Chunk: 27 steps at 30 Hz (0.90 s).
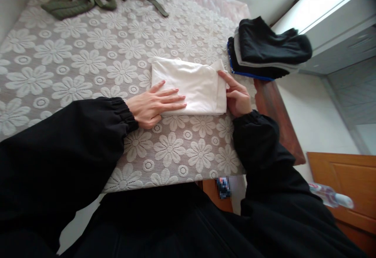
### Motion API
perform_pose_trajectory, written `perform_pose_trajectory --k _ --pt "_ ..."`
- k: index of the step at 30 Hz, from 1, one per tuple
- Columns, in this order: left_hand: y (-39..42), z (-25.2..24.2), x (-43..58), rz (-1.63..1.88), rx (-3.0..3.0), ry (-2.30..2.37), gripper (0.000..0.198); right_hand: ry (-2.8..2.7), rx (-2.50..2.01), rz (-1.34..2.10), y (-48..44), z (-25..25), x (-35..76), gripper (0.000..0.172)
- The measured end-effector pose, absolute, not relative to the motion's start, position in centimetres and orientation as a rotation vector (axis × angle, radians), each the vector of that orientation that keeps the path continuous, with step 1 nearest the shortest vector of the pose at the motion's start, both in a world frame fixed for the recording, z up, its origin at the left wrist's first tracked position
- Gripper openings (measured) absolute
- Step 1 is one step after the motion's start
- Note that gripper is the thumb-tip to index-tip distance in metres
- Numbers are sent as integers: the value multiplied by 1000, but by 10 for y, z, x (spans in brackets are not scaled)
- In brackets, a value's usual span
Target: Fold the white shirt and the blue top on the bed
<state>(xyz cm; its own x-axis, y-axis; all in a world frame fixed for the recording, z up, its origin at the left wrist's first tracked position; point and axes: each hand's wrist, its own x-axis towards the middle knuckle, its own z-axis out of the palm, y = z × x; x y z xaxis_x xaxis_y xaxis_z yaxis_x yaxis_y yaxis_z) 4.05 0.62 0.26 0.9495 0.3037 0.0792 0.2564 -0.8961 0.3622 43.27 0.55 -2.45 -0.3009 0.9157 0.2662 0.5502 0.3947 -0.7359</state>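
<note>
Head view, and the folded rectangle of white cloth [196, 79] lies on the grey-and-white floral lace tablecloth [170, 148], left hand [150, 107] spread flat on top, gripping nothing, right hand [238, 96] at its right edge, whether pinching I can't tell, and steady, even pressure should keep layers square

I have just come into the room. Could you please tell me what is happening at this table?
A person in black sleeves is handling a folded white cloth on a flower-patterned tablecloth. The left hand rests its spread fingers on the cloth's left part; the right hand is at its right end, one finger extended onto it. A stack of folded clothes, black on top, sits beyond the right hand, and a green strapped item lies at the far left.
</note>
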Motion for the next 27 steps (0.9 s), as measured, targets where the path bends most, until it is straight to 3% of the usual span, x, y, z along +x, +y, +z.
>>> perform_pose_trajectory --k 3,6,12,19,27 --pt "7 4 41 172 2752 415 101 -1820 -1209 924 4 -22 432 79" --pt "7 4 41 178 2757 421 100 -1850 -1210 859 4 -23 433 94" --pt "6 4 41 174 2762 424 100 -1885 -1164 1009 5 -22 438 105" --pt "6 5 41 186 2759 419 101 -1979 -1249 764 2 -22 437 109" --pt "5 4 42 168 2747 442 103 -1946 -1198 993 1 -20 437 112"
